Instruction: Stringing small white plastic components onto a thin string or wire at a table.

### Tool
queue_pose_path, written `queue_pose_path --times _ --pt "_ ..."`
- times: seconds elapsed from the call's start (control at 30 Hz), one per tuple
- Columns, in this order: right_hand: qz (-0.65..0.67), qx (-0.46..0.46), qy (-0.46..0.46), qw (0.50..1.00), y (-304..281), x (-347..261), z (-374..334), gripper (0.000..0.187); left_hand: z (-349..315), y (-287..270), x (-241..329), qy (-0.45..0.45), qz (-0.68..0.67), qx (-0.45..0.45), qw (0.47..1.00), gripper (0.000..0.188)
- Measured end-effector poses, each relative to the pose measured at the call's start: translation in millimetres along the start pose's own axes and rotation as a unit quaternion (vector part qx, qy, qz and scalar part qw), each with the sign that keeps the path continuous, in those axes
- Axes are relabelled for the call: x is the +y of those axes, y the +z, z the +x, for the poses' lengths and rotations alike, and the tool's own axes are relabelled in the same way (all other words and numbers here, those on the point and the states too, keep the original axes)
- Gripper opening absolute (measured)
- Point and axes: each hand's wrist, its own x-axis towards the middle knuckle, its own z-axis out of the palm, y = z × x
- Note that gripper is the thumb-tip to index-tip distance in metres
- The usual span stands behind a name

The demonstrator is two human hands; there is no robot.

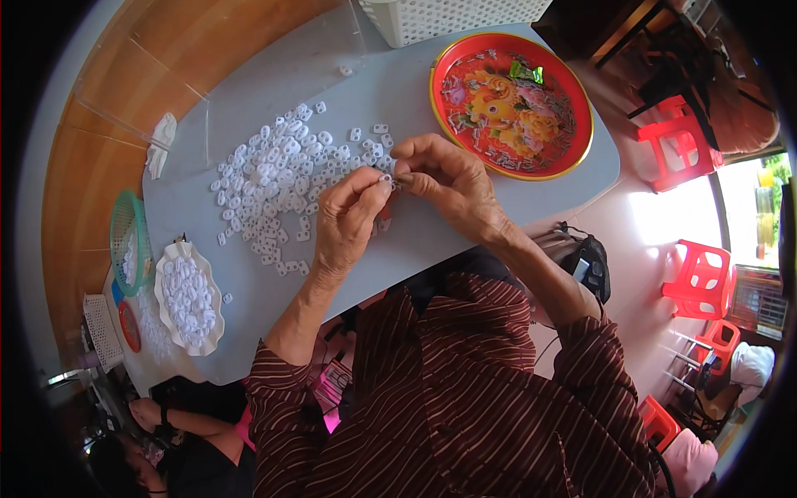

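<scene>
In the head view, the left hand (353, 217) pinches a small white plastic piece (385, 178) between thumb and fingertips, above the pale grey-blue bench (394, 79). The right hand (455, 189) meets it with curved fingers and the thumb close against it; whether it grips anything is too small to tell. The step looks like fitting something to this piece, perhaps one of the slim metallic bits (508, 158) in the round red floral tray (435, 100). Next, judging from this, calls for steady alignment and a light thumb push.
</scene>
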Motion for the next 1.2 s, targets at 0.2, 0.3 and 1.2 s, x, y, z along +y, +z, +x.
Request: queue_pose_path --times 0.2,0.3,1.2 --pt "-0.011 0.012 -0.001 1.0 -0.1 0.4 -1.0 0.024 -0.2 1.4 0.0 0.017 0.013 -0.004 1.0 0.015" --pt "-0.005 0.016 -0.001 1.0 0.9 -0.1 -2.7 0.025 -0.4 1.8 0.9 0.014 0.017 -0.009 1.0 0.015" --pt "-0.06 0.024 -0.026 0.998 2.6 0.7 -7.6 0.013 -0.9 -1.6 1.0 0.03 0.021 -0.04 0.999 0.014"
